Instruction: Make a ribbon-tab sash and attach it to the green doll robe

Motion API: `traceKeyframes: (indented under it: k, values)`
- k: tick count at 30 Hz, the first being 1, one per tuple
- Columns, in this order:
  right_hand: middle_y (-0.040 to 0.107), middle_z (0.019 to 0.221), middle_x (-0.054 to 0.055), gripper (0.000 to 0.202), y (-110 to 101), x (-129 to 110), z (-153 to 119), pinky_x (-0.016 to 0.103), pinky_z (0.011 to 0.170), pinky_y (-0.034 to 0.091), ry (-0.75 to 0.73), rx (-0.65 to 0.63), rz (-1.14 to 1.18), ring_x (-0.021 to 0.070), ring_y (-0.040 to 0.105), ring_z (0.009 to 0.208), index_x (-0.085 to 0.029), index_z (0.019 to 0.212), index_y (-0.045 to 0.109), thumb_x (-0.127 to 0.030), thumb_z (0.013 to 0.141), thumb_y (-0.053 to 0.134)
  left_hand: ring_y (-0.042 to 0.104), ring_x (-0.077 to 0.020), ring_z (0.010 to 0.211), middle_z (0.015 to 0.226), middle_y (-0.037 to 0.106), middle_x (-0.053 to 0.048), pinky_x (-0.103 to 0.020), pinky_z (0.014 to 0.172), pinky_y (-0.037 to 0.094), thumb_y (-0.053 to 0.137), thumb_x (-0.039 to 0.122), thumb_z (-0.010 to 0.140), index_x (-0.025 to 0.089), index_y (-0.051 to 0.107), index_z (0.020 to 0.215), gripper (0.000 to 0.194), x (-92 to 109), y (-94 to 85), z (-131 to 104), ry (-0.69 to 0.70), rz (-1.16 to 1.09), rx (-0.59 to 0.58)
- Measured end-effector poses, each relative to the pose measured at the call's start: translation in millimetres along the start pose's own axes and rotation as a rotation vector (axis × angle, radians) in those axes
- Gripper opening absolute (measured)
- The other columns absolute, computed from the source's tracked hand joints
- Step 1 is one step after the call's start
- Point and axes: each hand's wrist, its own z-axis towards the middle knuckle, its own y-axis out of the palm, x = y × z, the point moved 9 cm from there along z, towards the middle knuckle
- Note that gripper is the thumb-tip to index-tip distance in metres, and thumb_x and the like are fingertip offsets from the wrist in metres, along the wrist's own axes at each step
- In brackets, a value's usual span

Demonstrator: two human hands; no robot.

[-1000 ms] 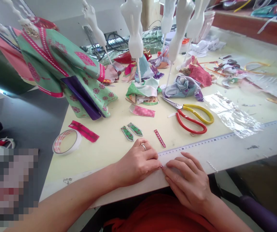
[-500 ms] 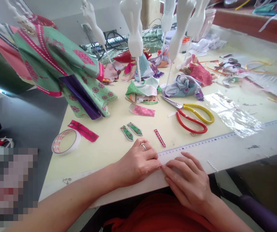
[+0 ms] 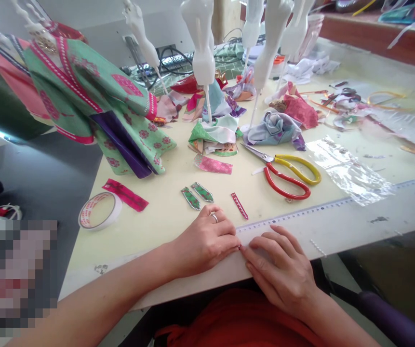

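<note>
My left hand [image 3: 212,237], with a ring on one finger, rests curled near the table's front edge, its fingertips pinched together. Between those fingertips and my right hand [image 3: 281,260] shows a tiny dark red piece [image 3: 239,246], mostly hidden. My right hand's index fingertip touches or nearly touches that piece, while its other fingers lie stretched out and fairly flat. Just beyond my hands lie a narrow red strip with white dots [image 3: 239,206] and two green pointed fabric pieces with beaded edges [image 3: 197,195]. A ruler [image 3: 290,214] runs along the table by my fingers.
Scissors [image 3: 287,173] with red and yellow handles lie beyond the ruler. A tape roll [image 3: 100,211] and a magenta fabric strip [image 3: 126,195] are at left, near a doll in a green robe [image 3: 120,115]. White mannequins [image 3: 203,48] stand behind fabric scraps; a clear plastic bag [image 3: 352,168] lies right.
My hands have hardly moved. The fingertips have parted slightly, and the small dark red piece between them shows more plainly.
</note>
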Motion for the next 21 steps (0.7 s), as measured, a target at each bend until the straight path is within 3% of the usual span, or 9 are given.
traceKeyframes:
  k: [21]
  values:
    - [0.063,0.092,0.005,0.022,-0.1,-0.3,-0.5,0.047,0.095,0.042,0.003,-0.012,-0.008,0.0199,0.056,0.090,-0.020,0.100,0.066,-0.013,0.081,0.058,0.054,-0.0160,0.087,0.085,0.067,-0.001,-0.038,0.093,0.033,0.054,0.014,0.085,0.017,0.065,0.094,0.014,-13.0,-8.9,-8.0,-0.118,-0.098,-0.021]
